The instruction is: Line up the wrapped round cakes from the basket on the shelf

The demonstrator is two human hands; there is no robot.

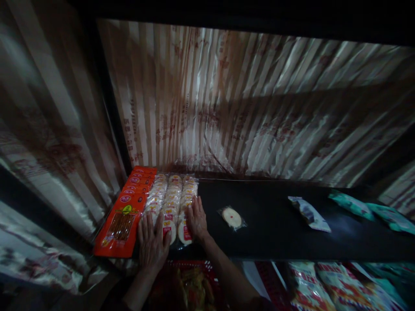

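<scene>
Three rows of clear-wrapped round rice crackers point(171, 203) with red-and-yellow labels lie overlapped on a black shelf point(266, 242). My left hand point(152, 242) rests on the near end of the left row, fingers stretched out and pointing away from me. Against the outer side of the right row lies my right hand point(197, 218), its fingers also extended. Neither hand grips anything. Just left of the crackers, overlapping orange snack packets point(118, 229) reach back along the shelf. To the right, a single wrapped cracker point(231, 217) lies by itself.
Farther right lie a white-and-dark packet point(309, 214) and green packets point(352, 204). Below the shelf's front edge are a red basket point(207, 264) with yellowish packs and several red-and-white snack bags point(308, 285). Crinkled striped sheeting point(227, 108) covers the back; a dark post point(108, 95) stands left.
</scene>
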